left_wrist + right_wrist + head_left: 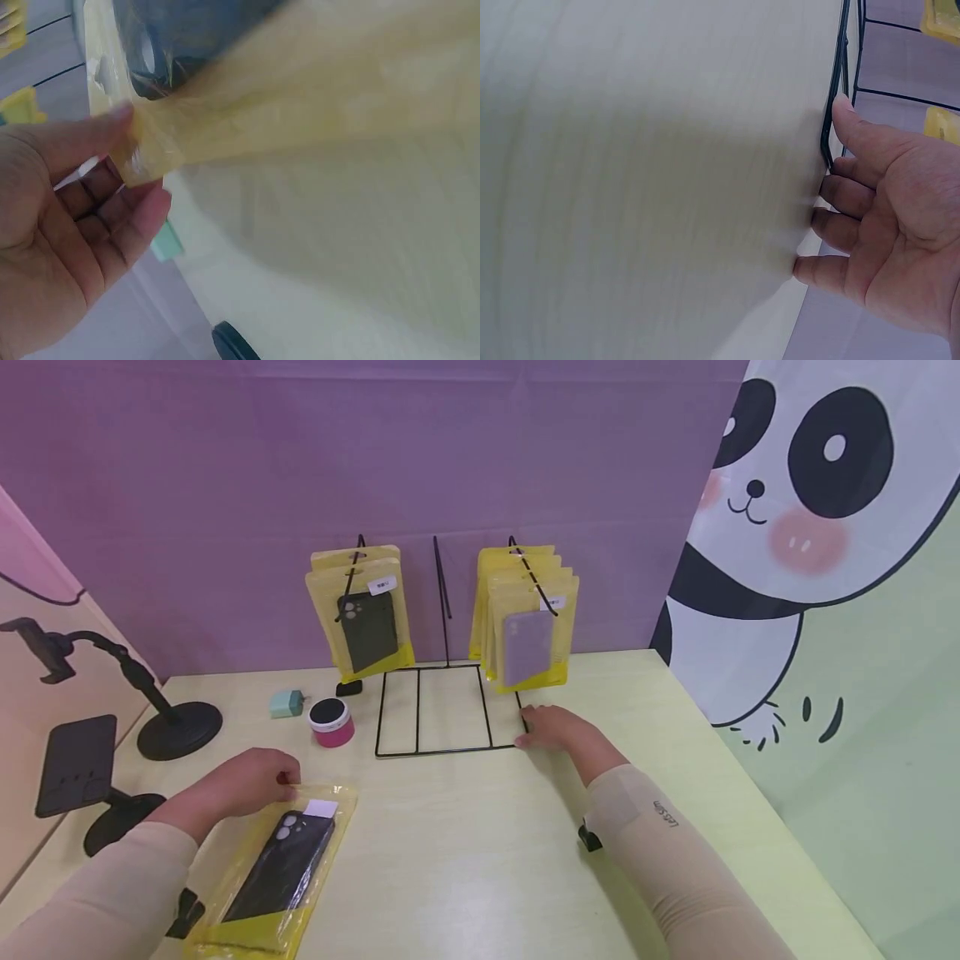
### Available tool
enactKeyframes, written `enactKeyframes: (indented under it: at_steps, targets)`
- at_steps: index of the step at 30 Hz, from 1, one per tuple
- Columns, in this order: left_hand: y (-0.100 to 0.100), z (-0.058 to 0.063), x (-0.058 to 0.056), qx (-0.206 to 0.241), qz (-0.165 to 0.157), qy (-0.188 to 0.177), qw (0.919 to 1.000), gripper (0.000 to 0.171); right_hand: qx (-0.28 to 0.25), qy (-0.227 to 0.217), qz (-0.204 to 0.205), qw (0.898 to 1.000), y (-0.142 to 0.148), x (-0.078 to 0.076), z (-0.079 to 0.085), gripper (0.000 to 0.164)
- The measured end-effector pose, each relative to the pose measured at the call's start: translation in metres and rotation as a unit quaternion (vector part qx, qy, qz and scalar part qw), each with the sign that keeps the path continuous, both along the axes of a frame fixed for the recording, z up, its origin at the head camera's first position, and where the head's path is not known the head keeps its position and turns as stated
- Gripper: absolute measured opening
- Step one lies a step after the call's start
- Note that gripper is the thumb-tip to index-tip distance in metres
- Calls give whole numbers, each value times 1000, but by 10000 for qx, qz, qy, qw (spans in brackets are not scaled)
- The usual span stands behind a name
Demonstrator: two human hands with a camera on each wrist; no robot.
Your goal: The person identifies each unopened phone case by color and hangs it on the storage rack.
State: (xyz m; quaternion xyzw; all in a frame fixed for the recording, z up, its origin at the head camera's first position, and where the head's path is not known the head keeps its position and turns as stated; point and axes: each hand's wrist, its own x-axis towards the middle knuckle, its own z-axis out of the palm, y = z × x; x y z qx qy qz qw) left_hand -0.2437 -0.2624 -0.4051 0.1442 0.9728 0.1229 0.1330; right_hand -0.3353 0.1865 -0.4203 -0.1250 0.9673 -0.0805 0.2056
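Observation:
My left hand pinches the top corner of a clear yellow bag with a dark phone case inside, tilted over the table's front left. Thumb and fingertips meet at the bag's corner in the left wrist view. The right hand holds the front right corner of a black wire display rack, thumb against the wire and the other fingertips down at the tabletop. From the rack's left hook hang bags with a black phone case; from its right hook, bags with a lilac case.
Left of the rack stand a pink jar with a dark lid and a small teal block. Two black phone stands, one upright and one with a flat plate, occupy the left edge. A purple curtain hangs behind.

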Motion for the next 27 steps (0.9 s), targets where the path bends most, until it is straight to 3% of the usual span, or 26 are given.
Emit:
enactKeyframes:
  at_steps: [3, 7, 10, 18, 24, 27]
  targets:
    - [2, 8, -2, 594, 12, -200, 9980, 5, 10, 10, 14, 10000, 0, 0, 0, 76]
    - [7, 27, -2, 1374, 8, -343, 9899, 6, 62, 51, 40, 10000, 0, 0, 0, 75]
    - [12, 45, 0, 1663, -77, -179, 9859, 10, 83, 57, 51, 9999, 0, 1, 1, 75]
    - [23, 89, 9, 1818, -32, 532, 9819, 18, 39, 32, 124, 9999, -2, 4, 6, 73]
    - [26, 113, 13, 1898, 15, 1163, 9749, 19, 44, -21, 72, 10000, -1, 2, 3, 74]
    - [30, 123, 14, 1871, 214, 1552, 9698, 20, 22, -52, 50, 10000, 0, 1, 2, 75]
